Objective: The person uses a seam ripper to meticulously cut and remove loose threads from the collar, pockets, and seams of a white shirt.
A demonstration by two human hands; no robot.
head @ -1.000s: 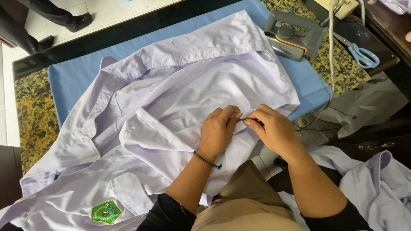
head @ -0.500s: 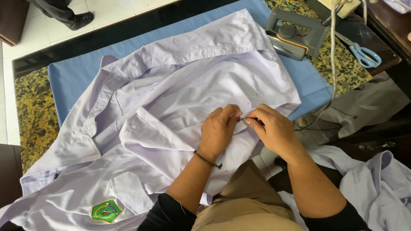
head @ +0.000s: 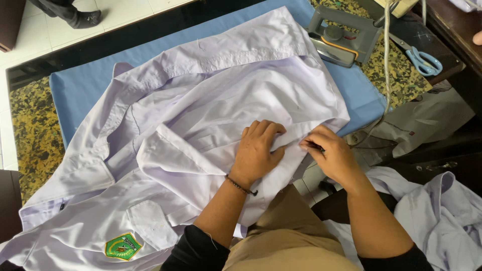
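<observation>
The left hand [head: 258, 150] lies flat, fingers spread and pressed down on the shirt [head: 211, 115], pinning a folded strip of the front edge near the person's body. The right hand [head: 334, 155] is curled, its fingertips pinched on the same strip just beside the left hand's; a small dark thing shows between them, too small to tell what it is. A dark bracelet [head: 241, 186] sits on the left wrist.

By the look of it the step in hand is close work on the shirt's front edge, one hand holding the cloth flat while the other picks at it. The next move would call for a steady pin from the left hand and a fine pull or push from the right, without dragging the cloth out of its fold.

The shirt is spread, rumpled, over a blue pad [head: 75, 93] on the table [head: 30, 130], collar away from the person, a green badge [head: 122, 246] on the near sleeve. The worked edge hangs close to the pad's near right corner, so there is little support to the right of it. Well apart at the far right stand an iron [head: 344, 37] with its cord [head: 386, 60], and scissors [head: 422, 60]. More pale cloth [head: 442, 211] is heaped at the right, near the right elbow. The left side has the open room.
</observation>
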